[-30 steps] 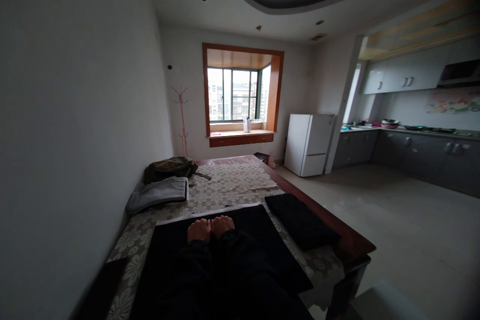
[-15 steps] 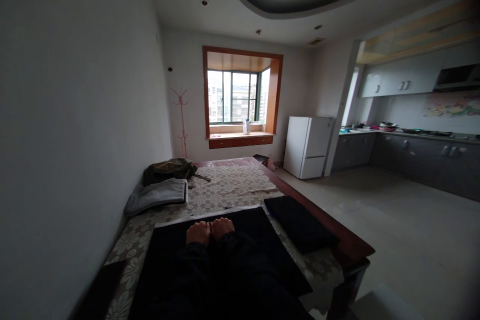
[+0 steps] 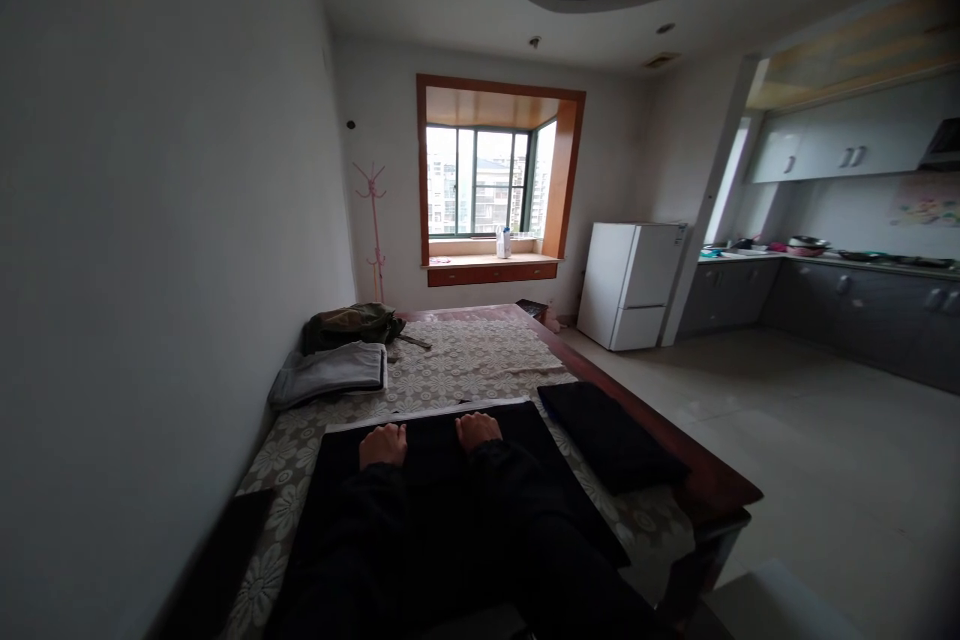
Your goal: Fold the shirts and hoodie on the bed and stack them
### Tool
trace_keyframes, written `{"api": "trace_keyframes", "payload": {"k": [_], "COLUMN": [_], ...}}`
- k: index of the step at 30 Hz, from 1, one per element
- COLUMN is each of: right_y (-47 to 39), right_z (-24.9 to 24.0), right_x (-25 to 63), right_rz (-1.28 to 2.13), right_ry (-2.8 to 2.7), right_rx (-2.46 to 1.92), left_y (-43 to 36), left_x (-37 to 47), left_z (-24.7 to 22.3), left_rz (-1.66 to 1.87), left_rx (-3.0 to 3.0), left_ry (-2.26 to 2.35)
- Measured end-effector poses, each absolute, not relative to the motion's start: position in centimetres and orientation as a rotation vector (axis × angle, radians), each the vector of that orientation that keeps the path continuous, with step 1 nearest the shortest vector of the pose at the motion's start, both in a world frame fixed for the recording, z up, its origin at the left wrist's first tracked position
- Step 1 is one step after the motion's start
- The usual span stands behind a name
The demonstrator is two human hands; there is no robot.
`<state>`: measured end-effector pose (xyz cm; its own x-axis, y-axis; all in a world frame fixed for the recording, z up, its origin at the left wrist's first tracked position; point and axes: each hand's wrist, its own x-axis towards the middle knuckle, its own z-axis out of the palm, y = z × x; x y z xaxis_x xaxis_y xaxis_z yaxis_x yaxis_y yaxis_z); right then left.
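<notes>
A black cloth [image 3: 431,450] with a pale strip along its far edge lies spread on the table. Near that far edge rests my left hand [image 3: 383,446], its fingers curled down against the fabric. My right hand [image 3: 478,431] is curled on the same cloth, to the right and apart from the left one. Whether the fingers pinch any fabric is too dark to tell. Beside the cloth, on the right, lies a folded black garment [image 3: 611,435].
The table [image 3: 720,492] carries a patterned tablecloth [image 3: 465,360]. Folded grey clothing [image 3: 330,373] and a dark green bag [image 3: 351,325] lie at the left by the wall. Beyond stand a pink coat rack [image 3: 376,230] and a white fridge [image 3: 634,285].
My hands were together near the middle of the cloth and have moved apart, left and right. The camera view has shifted slightly.
</notes>
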<state>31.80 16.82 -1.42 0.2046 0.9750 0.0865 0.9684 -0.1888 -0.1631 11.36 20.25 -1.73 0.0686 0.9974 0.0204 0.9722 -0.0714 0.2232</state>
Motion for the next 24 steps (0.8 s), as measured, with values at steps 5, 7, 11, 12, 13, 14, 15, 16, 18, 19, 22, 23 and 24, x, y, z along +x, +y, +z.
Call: {"api": "trace_keyframes", "payload": {"k": [5, 7, 11, 12, 13, 14, 15, 16, 18, 19, 22, 23, 24], "right_y": [16.7, 16.6, 15.9, 15.6, 15.4, 15.1, 14.9, 14.7, 14.3, 14.2, 13.9, 13.8, 13.6], "right_z": [-1.2, -1.2, -1.0, -1.1, -1.1, -1.2, -1.3, -1.5, -1.6, -1.6, -1.0, -0.5, 0.0], "right_x": [34.7, 36.3, 40.4, 41.5, 42.5, 43.3, 43.9, 44.4, 44.9, 44.9, 44.8, 44.7, 44.5], "right_rz": [0.070, 0.069, 0.062, 0.059, 0.057, 0.055, 0.054, 0.053, 0.052, 0.053, 0.058, 0.059, 0.060], "right_ry": [-1.815, -1.777, -1.685, -1.662, -1.642, -1.626, -1.615, -1.609, -1.612, -1.620, -1.661, -1.680, -1.702], "right_rx": [-2.372, -2.409, -2.484, -2.503, -2.519, -2.532, -2.543, -2.550, -2.556, -2.556, -2.543, -2.534, -2.521], "left_y": [20.9, 21.2, 21.8, 21.9, 22.0, 22.1, 22.1, 22.1, 21.9, 21.8, 20.9, 20.6, 20.2], "left_x": [7.5, 5.9, 3.4, 2.9, 2.4, 2.1, 1.8, 1.5, 1.2, 1.2, 1.4, 1.5, 1.6], "left_z": [-1.3, -1.1, -0.8, -0.8, -0.8, -0.8, -0.8, -0.8, -0.8, -0.7, 0.0, 0.4, 0.9], "left_rz": [0.270, 0.270, 0.281, 0.284, 0.288, 0.290, 0.293, 0.295, 0.296, 0.296, 0.294, 0.295, 0.297], "left_rx": [2.138, 2.133, 2.116, 2.103, 2.086, 2.068, 2.050, 2.036, 2.015, 2.010, 2.012, 2.019, 2.027], "left_ry": [2.130, 2.154, 2.195, 2.210, 2.227, 2.243, 2.258, 2.269, 2.283, 2.283, 2.262, 2.244, 2.222]}}
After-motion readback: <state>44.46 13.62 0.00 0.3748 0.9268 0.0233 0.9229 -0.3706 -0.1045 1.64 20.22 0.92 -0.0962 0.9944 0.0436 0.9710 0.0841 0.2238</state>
